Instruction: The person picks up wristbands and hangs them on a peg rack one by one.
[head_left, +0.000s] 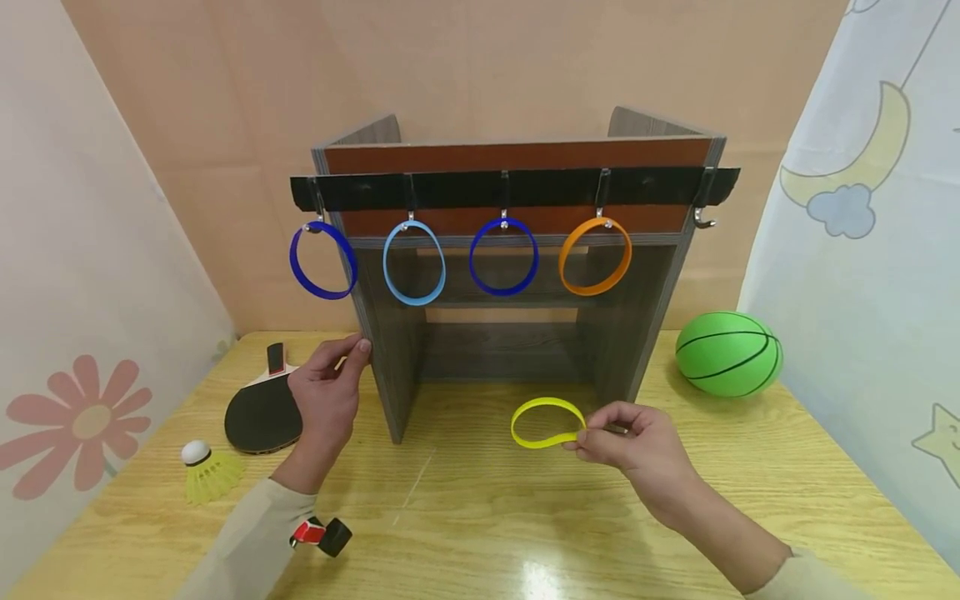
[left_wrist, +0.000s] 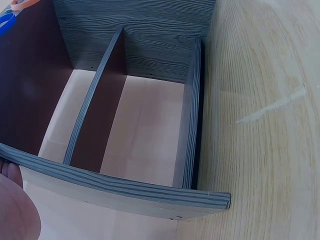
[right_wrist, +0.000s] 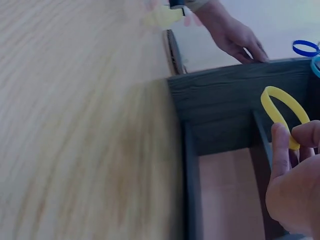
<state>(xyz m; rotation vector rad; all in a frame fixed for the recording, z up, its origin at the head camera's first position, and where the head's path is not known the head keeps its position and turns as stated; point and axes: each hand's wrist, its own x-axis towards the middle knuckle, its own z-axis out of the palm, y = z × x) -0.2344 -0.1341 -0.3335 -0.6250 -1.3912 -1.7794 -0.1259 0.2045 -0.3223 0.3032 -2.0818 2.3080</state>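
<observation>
I pinch the yellow ring between thumb and forefinger of my right hand, low and right of centre in the head view, just above the table and in front of the stand. The pinch takes only its near edge, so the loop stays open and stands out toward the stand; the right wrist view shows the same thin grip, the ring rising above my fingertips.

My left hand sits left of centre, fingers curled round the stand's left front edge, as I judge to steady it. In the left wrist view only a bit of that hand shows at the lower left, against the board.

Across the upper middle, a black rail carries hooks. Four rings hang there: dark blue, light blue, dark blue again, orange. The far right hook is bare.

On the pale wooden table lie a paddle and a shuttlecock at lower left, a green ball at right. Beige wall behind; printed curtains hang at both sides.
</observation>
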